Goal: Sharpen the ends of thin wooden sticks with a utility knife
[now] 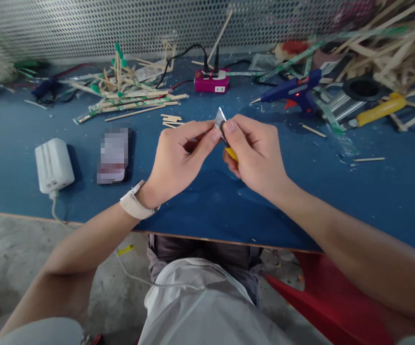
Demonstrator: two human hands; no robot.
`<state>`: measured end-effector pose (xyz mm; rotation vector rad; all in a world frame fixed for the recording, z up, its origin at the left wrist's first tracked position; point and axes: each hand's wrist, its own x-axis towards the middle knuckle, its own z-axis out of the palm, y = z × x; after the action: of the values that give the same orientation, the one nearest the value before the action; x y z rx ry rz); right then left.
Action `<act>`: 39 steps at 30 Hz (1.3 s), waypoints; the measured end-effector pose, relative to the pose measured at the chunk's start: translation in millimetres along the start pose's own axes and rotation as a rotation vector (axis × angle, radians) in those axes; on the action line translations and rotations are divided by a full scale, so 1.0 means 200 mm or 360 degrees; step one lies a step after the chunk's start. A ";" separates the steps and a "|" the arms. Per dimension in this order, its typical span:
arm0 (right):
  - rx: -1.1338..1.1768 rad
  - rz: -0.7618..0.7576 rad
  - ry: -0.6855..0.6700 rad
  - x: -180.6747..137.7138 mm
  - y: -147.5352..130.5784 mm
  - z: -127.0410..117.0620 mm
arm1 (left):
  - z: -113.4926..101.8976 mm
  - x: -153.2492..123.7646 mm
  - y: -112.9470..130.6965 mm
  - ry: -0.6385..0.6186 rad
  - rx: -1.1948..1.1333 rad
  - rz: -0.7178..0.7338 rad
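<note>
My right hand [259, 155] is closed round a yellow utility knife [232, 153], its metal blade pointing up above the fingers. My left hand [177, 155] is pinched, with thumb and fingertips right at the lower part of the blade. Whether those fingers grip the blade or a small piece beside it, I cannot make out. Both hands are raised over the blue table, fingertips nearly meeting. Behind the left hand lie several short wooden sticks [172, 119].
A phone [113, 155] and a white power bank [54, 165] lie at left. Packaged sticks [132, 103] and a magenta power adapter [211, 81] are behind. At right are a blue glue gun [297, 91], a yellow-handled tool [382, 109] and piled wooden strips [390, 52].
</note>
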<state>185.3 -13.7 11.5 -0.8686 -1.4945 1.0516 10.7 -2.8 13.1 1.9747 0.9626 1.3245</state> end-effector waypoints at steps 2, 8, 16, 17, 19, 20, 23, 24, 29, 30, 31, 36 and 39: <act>-0.0005 0.0013 0.0016 0.00 0.00 0.00 | 0.00 0.00 0.00 0.0020 -0.0017 -0.0007; -0.0001 -0.0005 0.0020 0.00 0.00 -0.01 | 0.00 0.01 -0.01 0.0014 -0.0096 -0.0039; 0.0025 0.0002 -0.0107 0.01 0.00 -0.02 | 0.00 -0.01 -0.02 -0.0008 -0.0076 0.0002; 0.0017 0.0002 -0.0107 0.01 0.00 -0.02 | 0.00 -0.01 -0.02 -0.0001 -0.0025 0.0020; 0.0003 -0.0003 -0.0098 0.01 0.00 -0.02 | 0.00 -0.01 -0.01 0.0000 0.0053 0.0045; -0.0001 -0.0003 -0.0095 0.01 0.00 -0.02 | 0.00 -0.01 -0.01 0.0001 0.0075 0.0057; 0.0007 -0.0010 -0.0108 0.01 0.00 -0.02 | -0.01 -0.01 -0.01 -0.0007 0.0094 0.0080; 0.0012 -0.0012 -0.0119 0.01 0.01 -0.03 | -0.01 -0.01 -0.01 -0.0017 0.0099 0.0075; 0.0029 -0.0044 -0.0188 0.02 0.02 -0.05 | -0.01 -0.01 -0.01 -0.0061 0.0138 0.0058; 0.0041 -0.0051 -0.0201 0.02 0.02 -0.05 | -0.01 -0.01 -0.01 -0.0060 0.0141 0.0069; 0.0054 -0.0053 -0.0213 0.02 0.02 -0.06 | -0.02 -0.01 -0.01 -0.0060 0.0148 0.0081; 0.0083 0.0009 -0.0245 0.03 0.01 -0.06 | -0.02 0.00 -0.01 -0.0081 0.0214 0.0120; 0.0102 0.0007 -0.0231 0.03 0.01 -0.06 | -0.02 0.00 -0.01 -0.0087 0.0237 0.0127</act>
<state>195.2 -6.7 12.2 -0.7645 -1.5706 1.1806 6.3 -1.7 13.6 2.1705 0.9911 1.2661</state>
